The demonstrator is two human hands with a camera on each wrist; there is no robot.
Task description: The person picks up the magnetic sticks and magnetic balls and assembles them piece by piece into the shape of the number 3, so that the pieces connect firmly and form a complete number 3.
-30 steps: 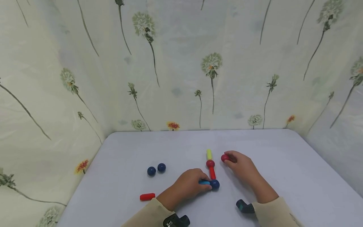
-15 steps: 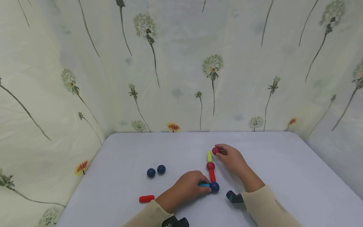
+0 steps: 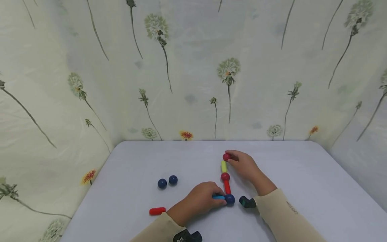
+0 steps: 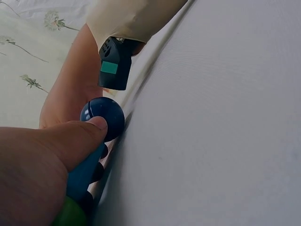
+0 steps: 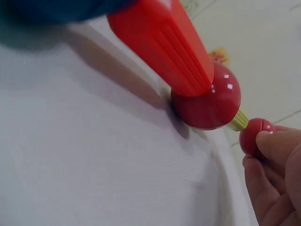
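A chain of toy rods and balls lies on the table: dark blue ball (image 3: 229, 200), red rod (image 3: 227, 187), red ball (image 3: 225, 177) and yellow rod (image 3: 224, 166). My left hand (image 3: 203, 199) grips a light blue rod (image 4: 83, 174) joined to the blue ball, thumb touching that ball in the left wrist view. Something green (image 4: 70, 213) shows under this hand, mostly hidden. With thumb and fingers my right hand (image 3: 243, 165) pinches a second red ball (image 5: 254, 136) at the yellow rod's far end. Whether ball and rod are joined, I cannot tell.
Two loose dark blue balls (image 3: 167, 182) sit left of the chain. A loose red rod (image 3: 157, 211) lies near my left forearm. Behind the white table (image 3: 136, 158) hangs a flower-printed cloth (image 3: 187, 67).
My right hand has carried its red ball leftward and away from me, from beside the chain to the yellow rod's far end. The left hand keeps its grip nearly in place.
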